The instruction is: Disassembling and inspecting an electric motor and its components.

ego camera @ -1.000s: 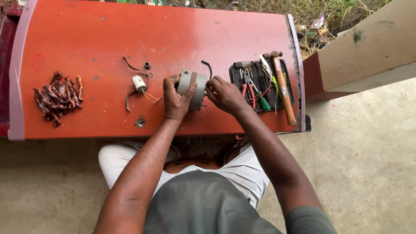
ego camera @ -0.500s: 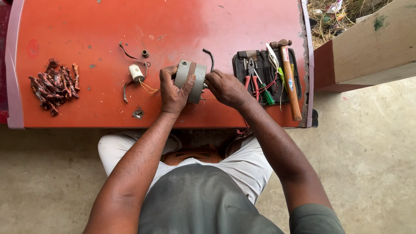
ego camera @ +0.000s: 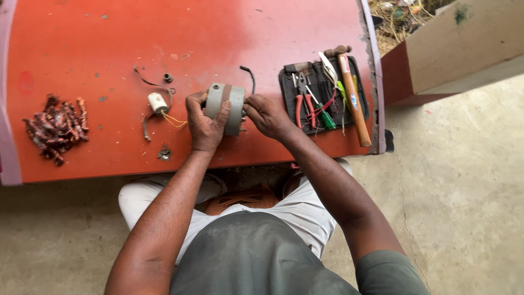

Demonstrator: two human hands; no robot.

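Head view: we hold the grey motor (ego camera: 225, 107) upright on the red table (ego camera: 109, 49). Left hand (ego camera: 204, 123) wraps its side; right hand (ego camera: 266, 114) pinches at its end face. We judge dismantling underway; next calls for steady bracing.

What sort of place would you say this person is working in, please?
Probably an informal outdoor repair spot: a worn red-orange tabletop on bare concrete ground, an open black tool pouch with pliers and a wooden-handled hammer, and dry grass behind.
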